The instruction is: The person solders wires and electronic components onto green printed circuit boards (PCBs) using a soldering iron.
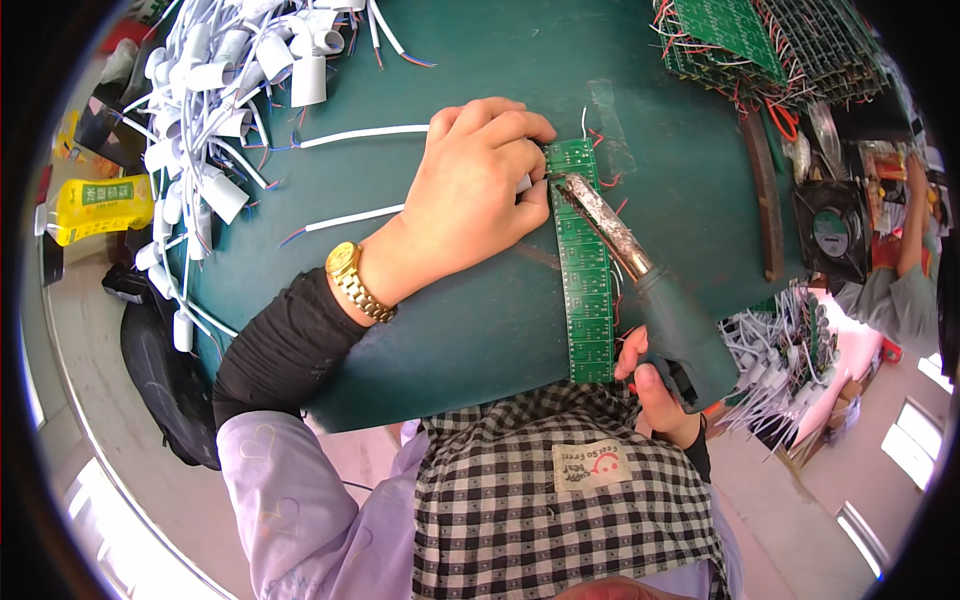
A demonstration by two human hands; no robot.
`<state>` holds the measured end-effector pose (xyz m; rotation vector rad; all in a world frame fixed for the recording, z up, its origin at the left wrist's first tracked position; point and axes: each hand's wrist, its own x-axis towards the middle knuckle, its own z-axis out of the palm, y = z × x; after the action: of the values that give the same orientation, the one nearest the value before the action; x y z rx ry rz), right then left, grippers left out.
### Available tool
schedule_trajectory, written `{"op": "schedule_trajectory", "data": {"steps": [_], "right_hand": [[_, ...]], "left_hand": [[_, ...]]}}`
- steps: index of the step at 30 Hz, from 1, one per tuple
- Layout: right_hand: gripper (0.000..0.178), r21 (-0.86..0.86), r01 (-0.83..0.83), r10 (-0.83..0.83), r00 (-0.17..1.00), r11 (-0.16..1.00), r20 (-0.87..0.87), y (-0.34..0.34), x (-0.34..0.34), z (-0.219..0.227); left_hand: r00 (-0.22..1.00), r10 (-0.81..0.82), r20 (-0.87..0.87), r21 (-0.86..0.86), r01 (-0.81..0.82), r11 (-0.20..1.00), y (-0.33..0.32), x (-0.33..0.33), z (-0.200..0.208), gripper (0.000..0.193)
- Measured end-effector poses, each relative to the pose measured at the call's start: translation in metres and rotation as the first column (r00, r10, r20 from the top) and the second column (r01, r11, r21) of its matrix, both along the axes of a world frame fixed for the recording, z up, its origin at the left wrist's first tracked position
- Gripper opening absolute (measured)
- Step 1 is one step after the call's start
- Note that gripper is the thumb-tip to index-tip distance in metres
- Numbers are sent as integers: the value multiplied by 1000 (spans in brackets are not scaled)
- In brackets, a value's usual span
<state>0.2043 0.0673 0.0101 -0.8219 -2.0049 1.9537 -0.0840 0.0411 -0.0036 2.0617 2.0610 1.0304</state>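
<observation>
A strip of green circuit boards lies lengthwise on the table, with short red and white wires along its right side. My left hand is closed at the strip's far end, its thumb and fingers pinching a white cable at the board edge. Two white cable lengths stick out to the left from under this hand, with bared coloured wires at their ends. A dark green soldering gun is in my right hand, partly hidden behind its handle. Its discoloured metal tip reaches the boards right beside my left fingertips.
White cables with white sockets are heaped at the far left of the green table. Stacked circuit boards stand far right, near a dark bar and a black fan. More white cables hang at the right.
</observation>
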Motion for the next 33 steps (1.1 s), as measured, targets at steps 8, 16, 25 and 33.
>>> {"op": "schedule_trajectory", "data": {"steps": [8, 16, 25, 33], "right_hand": [[46, -112, 237, -250, 961, 965, -117, -12, -9, 8], [62, -263, 417, -483, 828, 870, -285, -5, -11, -6], [55, -457, 332, -526, 746, 825, -408, 11, -6, -28], [56, -480, 278, -508, 730, 832, -457, 12, -5, -35]], "left_hand": [[1000, 5, 14, 13, -5, 1000, 1, 0, 0, 12], [1000, 6, 15, 1, -6, 1000, -1, -1, -2, 10], [1000, -1, 9, -15, 1, 1000, -1, -2, 1, 10], [995, -88, -44, -32, 86, 996, -4, -7, 3, 15]]}}
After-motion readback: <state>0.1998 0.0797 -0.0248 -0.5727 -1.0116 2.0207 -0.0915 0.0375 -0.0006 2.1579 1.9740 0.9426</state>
